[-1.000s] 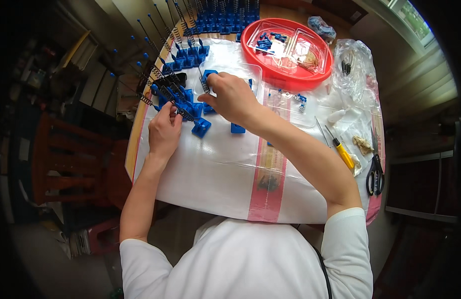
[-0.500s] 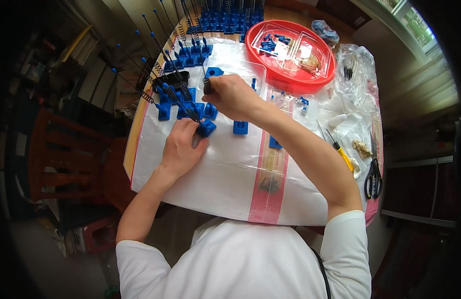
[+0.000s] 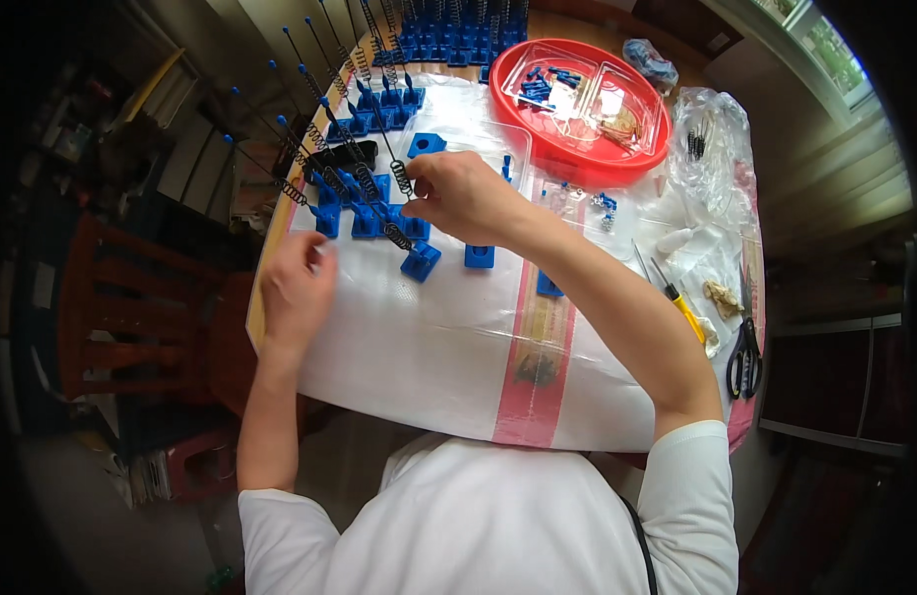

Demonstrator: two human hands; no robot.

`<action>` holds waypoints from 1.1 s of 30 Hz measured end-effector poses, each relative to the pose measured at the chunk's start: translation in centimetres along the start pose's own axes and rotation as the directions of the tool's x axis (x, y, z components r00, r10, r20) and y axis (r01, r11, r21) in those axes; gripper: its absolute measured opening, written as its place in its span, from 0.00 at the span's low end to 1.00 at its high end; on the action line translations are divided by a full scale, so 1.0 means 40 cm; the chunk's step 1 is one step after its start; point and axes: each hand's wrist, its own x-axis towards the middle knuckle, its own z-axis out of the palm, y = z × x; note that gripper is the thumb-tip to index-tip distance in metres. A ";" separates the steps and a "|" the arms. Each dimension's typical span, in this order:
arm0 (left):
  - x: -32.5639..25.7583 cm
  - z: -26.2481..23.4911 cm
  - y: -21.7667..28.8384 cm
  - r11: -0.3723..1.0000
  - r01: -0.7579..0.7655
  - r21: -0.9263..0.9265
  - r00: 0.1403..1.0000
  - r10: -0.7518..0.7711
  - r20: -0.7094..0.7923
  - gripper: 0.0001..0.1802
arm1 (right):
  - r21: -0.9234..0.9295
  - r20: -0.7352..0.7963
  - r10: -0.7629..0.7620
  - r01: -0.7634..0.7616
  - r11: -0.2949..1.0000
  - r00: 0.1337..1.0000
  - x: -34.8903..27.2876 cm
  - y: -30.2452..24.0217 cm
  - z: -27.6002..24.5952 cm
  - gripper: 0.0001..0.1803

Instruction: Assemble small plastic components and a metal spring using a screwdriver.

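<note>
My right hand [image 3: 460, 193] is closed in a pinch at the lower end of a black coil spring [image 3: 402, 177] with a thin rod rising from it. Just below and left of that hand, a blue block [image 3: 421, 262] rests on the white covering, with a black spring [image 3: 397, 236] slanting up and left from it. Over the table's left side is my left hand [image 3: 298, 290], apart from the blocks; its curled fingers are blurred. Several blue bases [image 3: 369, 220] with springs and blue-tipped rods stand beyond it. Another blue block [image 3: 426, 145] with a hole lies past my right hand.
At the back right, a red basin [image 3: 577, 171] holds clear trays of small blue parts. Loose small parts [image 3: 605, 206], a yellow-handled screwdriver [image 3: 688, 315], scissors [image 3: 744, 362] and a plastic bag [image 3: 711, 139] lie along the right. More blue bases [image 3: 458, 50] with springs stand at the back.
My left hand has let go of the blue block and moved left, away from it. The spring at my right hand now shows more plainly above the fingers.
</note>
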 end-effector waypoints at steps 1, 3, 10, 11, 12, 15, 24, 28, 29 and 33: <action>0.019 -0.008 -0.024 0.999 -0.041 0.010 0.997 0.041 -0.070 0.15 | 0.005 -0.024 -0.007 0.007 1.000 1.000 -0.008 -0.001 -0.003 0.18; 0.066 0.003 -0.067 0.991 -0.132 0.031 0.970 0.136 -0.204 0.16 | 0.006 -0.082 -0.014 0.015 1.000 0.997 -0.032 0.005 -0.026 0.22; 0.116 0.055 -0.149 0.936 -0.083 -0.342 0.996 0.067 -0.059 0.12 | 0.036 -0.153 0.031 -0.026 0.999 0.988 -0.197 -0.007 -0.136 0.21; 0.105 0.050 -0.147 0.920 -0.067 -0.385 0.996 0.039 -0.080 0.11 | 0.042 -0.177 0.028 -0.020 0.999 0.984 -0.229 -0.008 -0.148 0.21; 0.092 0.044 -0.151 0.903 -0.051 -0.426 0.995 0.008 -0.101 0.10 | 0.055 -0.197 0.028 -0.017 0.998 0.980 -0.260 -0.014 -0.159 0.19; 0.026 0.011 -0.114 0.852 -0.168 -0.496 0.971 0.058 -0.231 0.07 | 0.076 -0.188 0.081 -0.068 0.995 0.979 -0.355 -0.033 -0.188 0.20; -0.142 -0.048 0.154 0.744 -0.275 -0.609 0.850 0.485 0.207 0.06 | 0.561 -0.185 0.302 -0.152 0.814 0.935 -0.525 -0.016 -0.200 0.19; -0.136 0.050 0.216 0.740 -0.031 -0.672 0.732 0.475 0.489 0.07 | 0.747 -0.257 0.318 -0.021 0.665 0.913 -0.535 0.040 -0.190 0.23; -0.132 0.070 0.222 0.742 -0.001 -0.670 0.712 0.472 0.520 0.07 | 0.733 -0.274 0.293 0.002 0.680 0.916 -0.539 0.044 -0.190 0.23; -0.098 0.089 0.251 0.815 0.072 -0.576 0.580 0.436 0.689 0.08 | 0.788 -0.341 0.269 0.118 0.604 0.901 -0.559 0.070 -0.199 0.22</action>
